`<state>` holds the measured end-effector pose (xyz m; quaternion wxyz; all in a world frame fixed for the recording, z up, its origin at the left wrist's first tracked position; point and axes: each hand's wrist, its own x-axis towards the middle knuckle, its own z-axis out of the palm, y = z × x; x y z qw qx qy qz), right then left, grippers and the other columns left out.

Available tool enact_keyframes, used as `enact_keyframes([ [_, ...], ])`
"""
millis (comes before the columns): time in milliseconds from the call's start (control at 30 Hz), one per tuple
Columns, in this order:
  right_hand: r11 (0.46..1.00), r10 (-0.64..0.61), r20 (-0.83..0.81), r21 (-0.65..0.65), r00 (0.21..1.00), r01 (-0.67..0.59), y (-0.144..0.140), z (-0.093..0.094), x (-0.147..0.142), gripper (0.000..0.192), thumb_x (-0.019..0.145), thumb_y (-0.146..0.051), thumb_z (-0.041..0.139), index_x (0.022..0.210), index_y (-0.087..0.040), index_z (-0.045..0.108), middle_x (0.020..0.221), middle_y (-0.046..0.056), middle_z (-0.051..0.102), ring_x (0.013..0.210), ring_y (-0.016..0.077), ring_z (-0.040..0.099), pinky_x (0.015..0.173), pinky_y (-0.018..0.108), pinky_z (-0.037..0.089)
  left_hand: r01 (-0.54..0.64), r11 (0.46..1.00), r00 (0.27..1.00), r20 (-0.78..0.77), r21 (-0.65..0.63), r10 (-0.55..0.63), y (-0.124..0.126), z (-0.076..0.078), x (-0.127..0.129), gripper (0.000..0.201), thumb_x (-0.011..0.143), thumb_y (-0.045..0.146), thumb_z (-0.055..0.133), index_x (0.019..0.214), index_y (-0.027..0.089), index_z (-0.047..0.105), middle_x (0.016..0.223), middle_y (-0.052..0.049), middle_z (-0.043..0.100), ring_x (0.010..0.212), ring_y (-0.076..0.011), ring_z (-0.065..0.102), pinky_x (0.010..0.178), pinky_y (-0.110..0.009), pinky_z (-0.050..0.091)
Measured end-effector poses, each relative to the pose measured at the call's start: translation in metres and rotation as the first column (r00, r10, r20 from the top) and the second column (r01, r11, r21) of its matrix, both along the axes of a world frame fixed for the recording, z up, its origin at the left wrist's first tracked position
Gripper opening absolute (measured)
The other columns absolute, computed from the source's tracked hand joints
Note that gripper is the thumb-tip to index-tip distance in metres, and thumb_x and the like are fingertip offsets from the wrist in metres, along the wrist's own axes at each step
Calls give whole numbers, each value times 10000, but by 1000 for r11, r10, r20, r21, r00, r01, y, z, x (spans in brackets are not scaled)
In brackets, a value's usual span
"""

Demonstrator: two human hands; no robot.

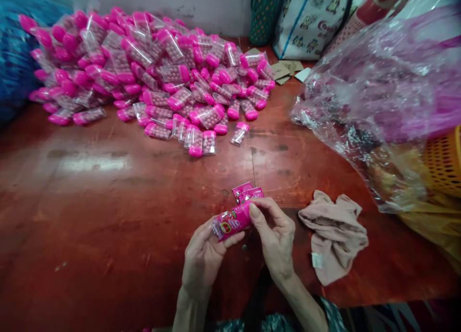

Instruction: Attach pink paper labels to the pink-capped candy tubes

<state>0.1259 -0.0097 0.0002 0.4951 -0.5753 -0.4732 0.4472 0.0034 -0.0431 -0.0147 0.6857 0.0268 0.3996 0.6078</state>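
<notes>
Head view: a pink labelled candy tube [230, 221] is gripped low over the near edge of the red wooden table [108, 202], pinched by the closed fingers of the left hand [203, 255] and right hand [275, 236], apparently so its glossy wrap can be smoothed. Loose pink labels [247, 192] lie just behind. A crumpled beige cloth [333, 236] is seen nearby, and a heap of clear pink-capped tubes [151, 68] beyond.

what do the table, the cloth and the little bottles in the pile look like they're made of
Table: probably wood with a glossy red-brown varnish; it shows plank seams, worn dark patches and a light glare.
Cloth: soft fabric, dull pinkish beige, limp and creased, with a small sewn tag.
Bottles: likely clear hard plastic with opaque, shiny pink caps; small pink balls show through the walls.
</notes>
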Motion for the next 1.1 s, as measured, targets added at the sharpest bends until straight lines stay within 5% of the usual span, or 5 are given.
enact_keyframes([
  [333, 996, 53, -33, -66, 998, -55, -2, -1, 1, 77, 821, -239, 565, 812, -198, 629, 749, -17, 601, 689, 125, 544, 640, 229, 425, -89, 996, 995, -50, -30, 88, -1, -2, -2, 135, 734, 211, 604, 788, 142, 708, 862, -87, 709, 822, -261, 649, 675, -412, 563],
  [467, 996, 0, -59, -93, 998, -6, -1, -6, -1, 89, 802, -252, 594, 874, -213, 628, 745, -21, 603, 670, 121, 547, 617, 225, 436, 49, 997, 999, -3, -60, -50, 2, 1, -4, 447, 739, 491, 563, 899, 95, 693, 940, -151, 689, 822, -267, 644, 686, -393, 557],
  [667, 997, 60, 64, 38, 996, -63, -1, -9, -2, 94, 811, -191, 586, 874, -213, 652, 806, -3, 602, 753, 136, 562, 693, 253, 441, -3, 995, 955, -294, -97, -26, 7, 0, 10, 149, 651, 194, 712, 789, 144, 688, 727, -38, 691, 628, -158, 643, 588, -263, 547],
  [867, 984, 146, 180, 75, 973, -162, -7, -12, -4, 220, 739, -190, 679, 950, -210, 621, 845, 1, 601, 779, 145, 548, 700, 262, 430, -154, 983, 929, -353, -99, 111, 10, 1, 10, 127, 637, 205, 715, 741, 139, 686, 685, -23, 677, 608, -117, 620, 593, -202, 514],
  [1100, 969, 187, 230, 116, 955, -218, -11, -13, -2, 286, 682, -175, 725, 940, -193, 603, 820, 6, 605, 760, 157, 546, 702, 293, 433, -140, 984, 919, -383, -111, 88, 9, -3, 7, 134, 648, 236, 710, 735, 137, 688, 652, -22, 671, 567, -95, 589, 557, -172, 477],
])
